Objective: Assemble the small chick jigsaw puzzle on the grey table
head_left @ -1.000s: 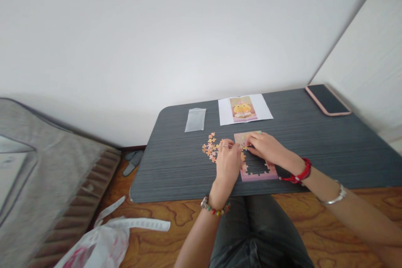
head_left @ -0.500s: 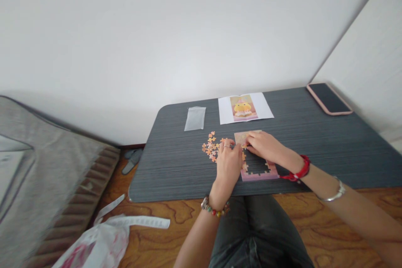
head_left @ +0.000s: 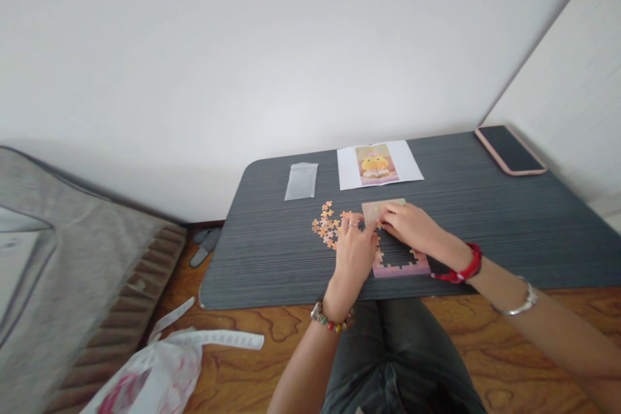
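Note:
A partly built jigsaw puzzle (head_left: 405,270) lies near the table's front edge, its pinkish border around a dark gap with knobbed edges. My left hand (head_left: 355,247) rests at the puzzle's left side, its bent fingers apart, thumb side against the border. My right hand (head_left: 411,225) reaches over the upper part, fingertips pinched at a small puzzle piece along the inner edge, mostly hidden by the fingers. The two hands' fingertips are close together. Loose orange and pink puzzle pieces (head_left: 325,228) lie in a pile just left of my left hand.
Behind the puzzle lies a white sheet with a printed yellow figure (head_left: 376,165). A clear plastic bag (head_left: 301,182) lies left of it; a phone (head_left: 512,150) is at the right back. On the floor are a plastic bag (head_left: 165,375) and grey slippers (head_left: 206,247).
Both hands stay at nearly the same spot on the puzzle, with only slight finger movement. The whole view has shifted a little.

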### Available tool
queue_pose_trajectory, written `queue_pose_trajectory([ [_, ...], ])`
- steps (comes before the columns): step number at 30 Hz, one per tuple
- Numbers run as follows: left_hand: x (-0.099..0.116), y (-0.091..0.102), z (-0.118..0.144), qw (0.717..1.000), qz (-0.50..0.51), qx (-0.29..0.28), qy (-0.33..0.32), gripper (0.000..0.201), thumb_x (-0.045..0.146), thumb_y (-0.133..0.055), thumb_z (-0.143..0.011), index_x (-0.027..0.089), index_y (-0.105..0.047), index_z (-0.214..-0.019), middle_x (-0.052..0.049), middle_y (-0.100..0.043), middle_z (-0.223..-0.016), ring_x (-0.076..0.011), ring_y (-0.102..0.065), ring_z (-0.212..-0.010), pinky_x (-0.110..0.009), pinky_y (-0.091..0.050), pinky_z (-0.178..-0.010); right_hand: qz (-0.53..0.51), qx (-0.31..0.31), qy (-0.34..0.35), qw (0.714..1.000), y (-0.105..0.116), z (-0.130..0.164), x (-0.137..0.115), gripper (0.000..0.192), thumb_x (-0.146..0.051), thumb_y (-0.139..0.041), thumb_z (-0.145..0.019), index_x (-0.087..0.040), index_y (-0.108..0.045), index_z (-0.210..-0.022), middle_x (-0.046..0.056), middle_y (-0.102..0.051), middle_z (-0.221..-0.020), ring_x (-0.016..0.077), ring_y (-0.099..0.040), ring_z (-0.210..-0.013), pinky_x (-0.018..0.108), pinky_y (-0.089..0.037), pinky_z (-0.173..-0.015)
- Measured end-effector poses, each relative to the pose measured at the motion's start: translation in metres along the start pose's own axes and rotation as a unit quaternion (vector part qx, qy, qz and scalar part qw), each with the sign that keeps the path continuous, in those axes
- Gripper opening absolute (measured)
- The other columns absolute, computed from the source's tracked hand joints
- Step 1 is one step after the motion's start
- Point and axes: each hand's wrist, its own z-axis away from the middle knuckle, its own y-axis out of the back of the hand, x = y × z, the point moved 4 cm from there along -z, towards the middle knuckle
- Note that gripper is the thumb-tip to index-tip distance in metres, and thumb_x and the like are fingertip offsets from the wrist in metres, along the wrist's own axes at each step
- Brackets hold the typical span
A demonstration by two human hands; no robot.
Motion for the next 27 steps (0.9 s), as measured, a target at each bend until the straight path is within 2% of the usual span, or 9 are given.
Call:
queue_pose_trajectory([
  [11, -0.006, 0.005, 0.001, 0.999, 0.007, 0.039, 0.023, 0.017, 0.020, -0.047, -0.087, 0.020, -0.063, -0.093, -0.009, -0.049, -0.106, -0.0212, -0.046, -0.098, -0.037, -0.043, -0.088, 0.034, 0.007, 0.001, 0.999, 0.004, 0.013, -0.012, 0.023, -0.016, -0.042, -0.089, -0.012, -0.065, -0.095, 0.010, -0.062, -0.092, 0.0192, -0.059, -0.082, 0.031, -0.043, -0.074],
  [18, -0.001, 0.003, 0.000, 1.000, -0.007, 0.010, 0.010, 0.022, 0.018, -0.048, -0.086, 0.023, -0.062, -0.102, -0.009, -0.048, -0.107, -0.0224, -0.045, -0.100, -0.037, -0.041, -0.090, 0.028, 0.020, 0.005, 0.999, 0.000, 0.019, -0.010, 0.027, -0.018, -0.042, -0.089, -0.017, -0.063, -0.105, 0.010, -0.063, -0.097, 0.0186, -0.060, -0.083, 0.030, -0.044, -0.074],
  [27, 0.003, 0.001, -0.002, 1.000, -0.013, -0.003, 0.005, 0.024, 0.017, -0.047, -0.085, 0.024, -0.063, -0.102, -0.010, -0.049, -0.110, -0.0242, -0.045, -0.103, -0.039, -0.043, -0.087, 0.023, 0.013, 0.005, 1.000, 0.002, 0.019, -0.010, 0.027, -0.013, -0.041, -0.088, -0.015, -0.063, -0.104, 0.011, -0.063, -0.097, 0.0190, -0.061, -0.085, 0.030, -0.044, -0.073],
])
